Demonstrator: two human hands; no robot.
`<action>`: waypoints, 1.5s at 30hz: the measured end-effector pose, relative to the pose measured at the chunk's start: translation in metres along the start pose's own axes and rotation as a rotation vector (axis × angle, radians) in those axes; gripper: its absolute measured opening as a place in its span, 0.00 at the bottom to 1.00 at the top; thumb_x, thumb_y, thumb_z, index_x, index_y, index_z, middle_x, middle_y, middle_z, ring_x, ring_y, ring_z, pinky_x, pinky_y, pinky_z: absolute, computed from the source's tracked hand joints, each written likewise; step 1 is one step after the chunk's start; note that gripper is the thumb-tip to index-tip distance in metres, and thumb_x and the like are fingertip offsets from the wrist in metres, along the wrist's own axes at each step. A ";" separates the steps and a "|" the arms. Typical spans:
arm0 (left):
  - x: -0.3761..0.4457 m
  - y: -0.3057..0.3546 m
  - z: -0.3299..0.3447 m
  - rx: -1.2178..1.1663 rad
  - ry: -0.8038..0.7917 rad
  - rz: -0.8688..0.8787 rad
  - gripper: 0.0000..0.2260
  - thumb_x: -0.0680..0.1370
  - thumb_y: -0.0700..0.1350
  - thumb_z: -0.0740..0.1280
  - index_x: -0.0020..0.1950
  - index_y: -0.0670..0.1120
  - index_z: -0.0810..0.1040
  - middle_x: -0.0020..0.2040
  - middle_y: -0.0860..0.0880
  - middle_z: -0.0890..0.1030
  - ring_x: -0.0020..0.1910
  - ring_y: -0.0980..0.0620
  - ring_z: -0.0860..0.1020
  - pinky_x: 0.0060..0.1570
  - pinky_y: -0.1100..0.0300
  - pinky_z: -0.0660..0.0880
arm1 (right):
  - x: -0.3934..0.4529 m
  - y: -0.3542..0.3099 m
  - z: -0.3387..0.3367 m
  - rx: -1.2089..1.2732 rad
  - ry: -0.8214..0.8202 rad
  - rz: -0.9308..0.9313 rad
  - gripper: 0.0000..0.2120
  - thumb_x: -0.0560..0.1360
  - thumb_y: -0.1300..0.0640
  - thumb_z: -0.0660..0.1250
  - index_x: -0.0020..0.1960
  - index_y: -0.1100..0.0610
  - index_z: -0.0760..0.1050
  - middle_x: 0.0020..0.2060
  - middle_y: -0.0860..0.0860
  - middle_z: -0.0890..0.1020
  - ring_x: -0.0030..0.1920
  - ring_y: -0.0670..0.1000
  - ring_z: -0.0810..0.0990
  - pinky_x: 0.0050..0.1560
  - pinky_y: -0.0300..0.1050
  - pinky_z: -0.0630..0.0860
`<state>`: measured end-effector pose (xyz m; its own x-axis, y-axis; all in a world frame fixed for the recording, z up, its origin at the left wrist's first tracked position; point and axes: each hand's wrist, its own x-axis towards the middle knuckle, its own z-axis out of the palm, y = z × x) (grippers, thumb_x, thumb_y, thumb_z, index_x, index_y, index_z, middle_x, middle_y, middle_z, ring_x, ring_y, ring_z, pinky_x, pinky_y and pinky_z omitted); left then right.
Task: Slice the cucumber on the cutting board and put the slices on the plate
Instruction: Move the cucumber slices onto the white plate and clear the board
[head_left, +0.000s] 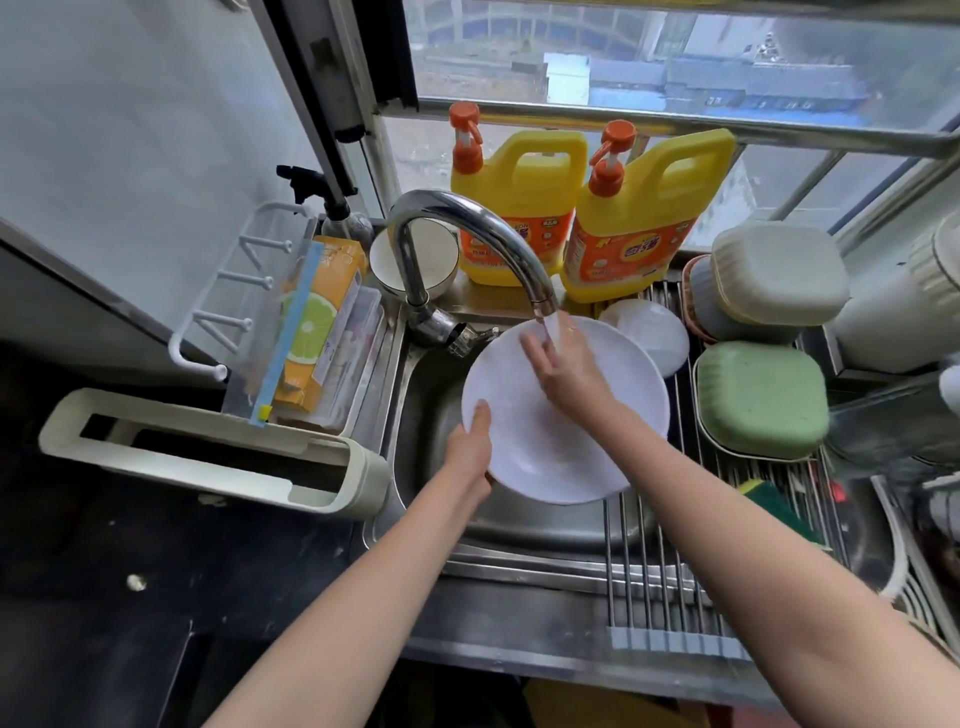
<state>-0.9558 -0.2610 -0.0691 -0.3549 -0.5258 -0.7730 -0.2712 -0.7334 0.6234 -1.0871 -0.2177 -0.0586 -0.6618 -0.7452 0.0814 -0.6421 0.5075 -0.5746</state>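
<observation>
A white round plate (530, 441) is tilted over the steel sink (431, 395), under water running from the curved chrome tap (467, 223). My left hand (470, 441) grips the plate's lower left rim, thumb on its face. My right hand (566, 364) lies flat on the upper part of the plate with fingers spread, in the water stream. No cucumber, knife or cutting board is in view.
Two yellow detergent jugs (519, 208) (639, 218) stand behind the tap. A roll-up drying rack (670, 566) spans the sink's right side with a white lid (649, 332), green (761, 400) and beige containers (774, 275) and a sponge (779, 506). A cream holder (218, 447) sits left.
</observation>
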 end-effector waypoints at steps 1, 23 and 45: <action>0.000 0.002 -0.002 0.028 -0.012 0.004 0.17 0.82 0.49 0.59 0.66 0.39 0.71 0.58 0.40 0.78 0.48 0.46 0.77 0.45 0.56 0.75 | 0.011 -0.012 0.008 0.116 -0.015 -0.012 0.14 0.81 0.56 0.54 0.63 0.60 0.69 0.58 0.61 0.76 0.58 0.60 0.76 0.57 0.58 0.75; 0.019 -0.008 -0.006 0.057 0.013 -0.049 0.22 0.80 0.53 0.60 0.68 0.39 0.69 0.60 0.41 0.78 0.51 0.44 0.79 0.50 0.52 0.77 | 0.097 -0.082 0.035 0.123 -0.434 0.292 0.16 0.79 0.65 0.56 0.66 0.63 0.69 0.61 0.59 0.74 0.60 0.57 0.75 0.60 0.48 0.73; -0.012 0.039 -0.048 0.373 -0.060 0.331 0.13 0.68 0.26 0.70 0.48 0.39 0.77 0.33 0.49 0.80 0.33 0.54 0.78 0.32 0.65 0.76 | 0.000 0.025 -0.052 0.210 -0.338 0.377 0.16 0.71 0.61 0.69 0.58 0.54 0.74 0.48 0.55 0.78 0.45 0.55 0.77 0.31 0.44 0.77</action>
<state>-0.9191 -0.3042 -0.0411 -0.5238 -0.6708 -0.5250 -0.4325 -0.3215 0.8423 -1.1225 -0.1826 -0.0308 -0.6479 -0.6435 -0.4076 -0.2709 0.6948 -0.6663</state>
